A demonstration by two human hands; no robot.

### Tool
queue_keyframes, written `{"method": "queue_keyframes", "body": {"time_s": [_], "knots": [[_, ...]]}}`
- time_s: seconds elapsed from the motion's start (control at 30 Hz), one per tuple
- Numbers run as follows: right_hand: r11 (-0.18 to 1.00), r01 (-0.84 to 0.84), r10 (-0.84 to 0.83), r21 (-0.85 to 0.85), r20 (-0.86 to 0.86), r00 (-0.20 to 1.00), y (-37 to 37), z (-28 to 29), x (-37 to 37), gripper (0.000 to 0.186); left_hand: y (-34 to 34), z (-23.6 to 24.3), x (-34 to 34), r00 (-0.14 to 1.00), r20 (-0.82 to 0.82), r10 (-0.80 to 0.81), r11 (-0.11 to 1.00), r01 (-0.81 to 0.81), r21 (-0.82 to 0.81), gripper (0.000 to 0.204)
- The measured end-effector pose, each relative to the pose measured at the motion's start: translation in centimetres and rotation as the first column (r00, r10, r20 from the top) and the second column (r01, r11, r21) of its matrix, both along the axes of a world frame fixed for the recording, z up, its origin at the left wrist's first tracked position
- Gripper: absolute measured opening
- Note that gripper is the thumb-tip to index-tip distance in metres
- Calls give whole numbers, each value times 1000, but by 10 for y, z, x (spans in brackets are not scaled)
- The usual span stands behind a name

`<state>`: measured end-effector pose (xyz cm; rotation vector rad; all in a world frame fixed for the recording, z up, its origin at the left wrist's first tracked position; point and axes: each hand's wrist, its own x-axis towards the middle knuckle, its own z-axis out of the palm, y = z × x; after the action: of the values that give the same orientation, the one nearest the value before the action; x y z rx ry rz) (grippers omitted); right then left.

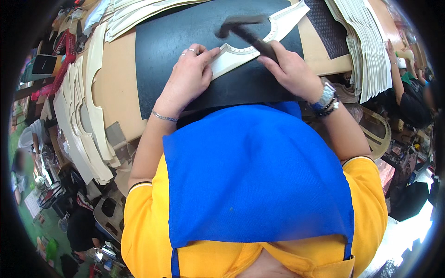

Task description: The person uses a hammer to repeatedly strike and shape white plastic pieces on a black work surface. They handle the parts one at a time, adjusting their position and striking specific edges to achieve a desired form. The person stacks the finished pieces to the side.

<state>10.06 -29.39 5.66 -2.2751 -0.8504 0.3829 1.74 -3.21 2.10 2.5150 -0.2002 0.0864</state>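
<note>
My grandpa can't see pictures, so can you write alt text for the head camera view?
A person's right grip holds a blurred hammer over a white curved-edged piece on a black mat; the left grip touches the piece's left end.

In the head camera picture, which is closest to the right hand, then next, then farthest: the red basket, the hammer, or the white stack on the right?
1. Hammer: in the right hand.
2. White stack: just to the hand's right.
3. Red basket: way over at the far left.
</note>
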Motion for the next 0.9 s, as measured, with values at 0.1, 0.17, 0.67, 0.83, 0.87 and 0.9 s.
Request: {"method": "queue_keyframes", "body": {"time_s": [0.1, 0.17, 0.67, 0.83, 0.87, 0.9], "knots": [[997, -20, 25, -79, 52, 998, -2, -1, 1, 38, 7, 2, 2, 998, -55, 0, 995, -5, -96, 32], [1000, 5, -6, 8, 53, 999, -1, -5, -8, 37, 12, 9, 3, 990, -143, 19, 985, -43, -165, 27], [957, -154, 159, -246, 2, 987, 31, 14, -19, 35, 16, 8, -41, 988, 136, 72, 997, -69, -32, 26], [975, -221, 220, 25, 42, 975, 29, 1, -19, 35, 24, 12, -52, 983, -125, 138, 974, -157, -164, 26], [975, -216, 217, -45, 16, 976, 27, 1, -18, 35, 24, 9, -54, 981, -129, 147, 970, -169, -177, 26], [971, -210, 210, -111, -11, 978, 31, 8, -19, 35, 24, 8, -56, 989, -58, 138, 980, -145, -140, 25]]}}
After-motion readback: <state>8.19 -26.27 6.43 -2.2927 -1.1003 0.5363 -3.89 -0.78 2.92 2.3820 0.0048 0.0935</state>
